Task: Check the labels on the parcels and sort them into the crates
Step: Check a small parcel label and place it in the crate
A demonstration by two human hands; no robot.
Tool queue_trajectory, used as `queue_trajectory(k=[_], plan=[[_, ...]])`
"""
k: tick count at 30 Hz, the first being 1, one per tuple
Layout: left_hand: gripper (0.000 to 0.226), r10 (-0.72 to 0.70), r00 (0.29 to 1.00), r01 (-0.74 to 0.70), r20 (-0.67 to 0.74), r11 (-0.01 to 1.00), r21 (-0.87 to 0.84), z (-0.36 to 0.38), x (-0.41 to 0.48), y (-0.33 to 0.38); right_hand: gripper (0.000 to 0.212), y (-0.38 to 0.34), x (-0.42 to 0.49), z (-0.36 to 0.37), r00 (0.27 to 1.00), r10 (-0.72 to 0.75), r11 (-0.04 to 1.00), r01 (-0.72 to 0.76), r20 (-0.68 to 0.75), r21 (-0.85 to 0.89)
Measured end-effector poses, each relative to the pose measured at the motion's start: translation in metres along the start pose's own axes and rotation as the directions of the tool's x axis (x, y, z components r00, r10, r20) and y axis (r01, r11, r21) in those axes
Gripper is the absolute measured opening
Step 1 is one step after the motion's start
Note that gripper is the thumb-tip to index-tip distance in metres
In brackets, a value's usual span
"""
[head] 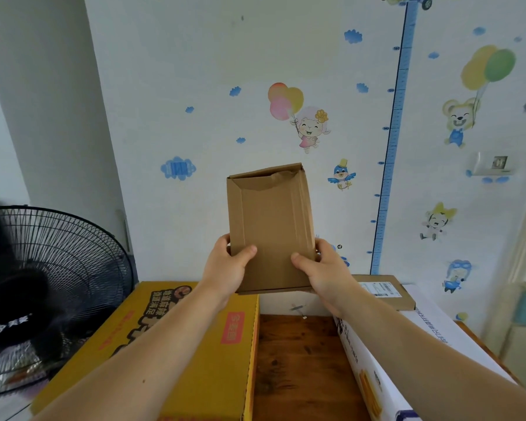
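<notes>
A plain brown cardboard parcel [271, 226] is held upright in front of the wall, its top flap torn. My left hand [228, 265] grips its lower left edge, thumb on the front face. My right hand [322, 268] grips the lower right edge the same way. The face turned to me bears no label. A flat brown parcel [386, 291] with a white shipping label lies on the white box at the right.
A yellow printed carton [176, 354] lies at the left and a white carton [386, 369] at the right, with a strip of dark wooden table [298, 369] between them. A black standing fan [52, 284] is at the far left. A wall with cartoon stickers stands behind.
</notes>
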State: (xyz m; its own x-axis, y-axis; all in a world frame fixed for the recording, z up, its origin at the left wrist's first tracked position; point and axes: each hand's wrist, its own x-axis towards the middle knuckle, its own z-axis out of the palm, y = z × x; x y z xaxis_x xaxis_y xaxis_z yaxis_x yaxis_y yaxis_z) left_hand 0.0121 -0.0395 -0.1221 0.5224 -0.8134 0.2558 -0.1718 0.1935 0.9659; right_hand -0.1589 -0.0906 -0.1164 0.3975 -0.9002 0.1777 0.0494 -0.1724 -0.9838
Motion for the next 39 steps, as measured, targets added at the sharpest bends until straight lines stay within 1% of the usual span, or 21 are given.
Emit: queue_trajectory(k=[3, 6, 8, 10, 12, 14, 16, 18, 20, 21, 23, 24, 26, 28, 30, 32, 35, 39], plan=[[0.038, -0.016, 1.000, 0.015, 0.021, 1.000, 0.028, -0.002, -0.001, -0.001, 0.024, -0.001, 0.000, -0.001, 0.999, -0.032, 0.996, 0.029, -0.033, -0.089], [0.040, -0.030, 0.996, 0.021, 0.084, 0.993, 0.112, -0.004, -0.003, -0.002, 0.022, 0.000, 0.003, -0.004, 0.992, -0.063, 0.994, 0.052, -0.114, -0.099], [0.041, -0.025, 0.993, 0.010, 0.117, 0.991, 0.130, -0.003, -0.005, -0.002, 0.017, 0.001, 0.005, -0.006, 0.986, -0.061, 0.990, 0.040, -0.158, -0.132], [0.037, -0.002, 0.993, -0.011, 0.119, 0.994, 0.113, -0.002, -0.006, 0.000, 0.014, 0.003, 0.005, -0.006, 0.987, -0.052, 0.985, 0.026, -0.151, -0.172], [0.033, 0.049, 0.995, -0.057, 0.086, 0.994, 0.089, 0.000, -0.006, 0.003, 0.016, 0.004, 0.002, -0.005, 0.992, -0.045, 0.980, 0.021, -0.118, -0.196], [0.034, 0.084, 0.996, -0.088, 0.042, 0.990, 0.108, 0.001, -0.004, 0.004, 0.018, 0.004, 0.000, -0.004, 0.993, -0.048, 0.976, 0.025, -0.105, -0.217], [0.033, 0.092, 0.996, -0.093, 0.013, 0.978, 0.186, 0.001, -0.003, 0.002, 0.018, 0.004, -0.002, -0.002, 0.992, -0.072, 0.969, 0.045, -0.102, -0.242], [0.034, 0.115, 0.993, -0.099, -0.037, 0.948, 0.302, 0.000, 0.000, 0.000, 0.013, 0.002, -0.002, -0.002, 0.991, -0.098, 0.958, 0.068, -0.096, -0.278], [0.039, 0.157, 0.985, -0.109, -0.077, 0.893, 0.437, -0.001, 0.001, -0.001, 0.011, 0.000, -0.004, -0.002, 0.992, -0.110, 0.954, 0.088, -0.060, -0.285], [0.040, 0.162, 0.983, -0.106, -0.085, 0.884, 0.455, -0.001, 0.001, 0.000, 0.013, 0.000, -0.005, -0.001, 0.994, -0.106, 0.958, 0.096, -0.026, -0.269], [0.039, 0.138, 0.988, -0.094, -0.076, 0.904, 0.416, 0.000, 0.000, 0.002, 0.017, 0.001, -0.006, -0.001, 0.995, -0.102, 0.968, 0.102, 0.014, -0.229], [0.039, 0.141, 0.988, -0.104, -0.061, 0.906, 0.410, 0.001, -0.002, 0.002, 0.016, 0.000, -0.006, -0.001, 0.995, -0.104, 0.971, 0.104, 0.008, -0.216], [0.040, 0.170, 0.985, -0.158, 0.001, 0.913, 0.376, 0.001, -0.003, 0.001, 0.008, 0.001, -0.005, -0.001, 0.995, -0.093, 0.979, 0.085, -0.032, -0.184], [0.041, 0.178, 0.981, -0.192, 0.078, 0.944, 0.269, 0.002, -0.007, 0.002, 0.016, 0.002, -0.003, -0.001, 0.995, -0.077, 0.980, 0.064, -0.065, -0.188], [0.040, 0.148, 0.981, -0.169, 0.129, 0.971, 0.171, 0.005, -0.013, 0.004, 0.022, 0.003, -0.001, -0.001, 0.993, -0.072, 0.975, 0.051, -0.092, -0.216], [0.040, 0.124, 0.984, -0.138, 0.124, 0.983, 0.118, 0.007, -0.015, 0.005, 0.020, 0.005, 0.001, 0.000, 0.989, -0.087, 0.974, 0.059, -0.118, -0.221], [0.038, 0.091, 0.993, -0.097, 0.074, 0.992, 0.079, 0.009, -0.015, 0.006, 0.019, 0.004, 0.003, 0.000, 0.986, -0.113, 0.972, 0.084, -0.124, -0.220], [0.026, 0.139, 0.989, -0.144, 0.050, 0.984, 0.108, 0.013, -0.019, 0.006, 0.022, 0.006, 0.001, 0.000, 0.984, -0.141, 0.956, 0.108, -0.108, -0.271]])
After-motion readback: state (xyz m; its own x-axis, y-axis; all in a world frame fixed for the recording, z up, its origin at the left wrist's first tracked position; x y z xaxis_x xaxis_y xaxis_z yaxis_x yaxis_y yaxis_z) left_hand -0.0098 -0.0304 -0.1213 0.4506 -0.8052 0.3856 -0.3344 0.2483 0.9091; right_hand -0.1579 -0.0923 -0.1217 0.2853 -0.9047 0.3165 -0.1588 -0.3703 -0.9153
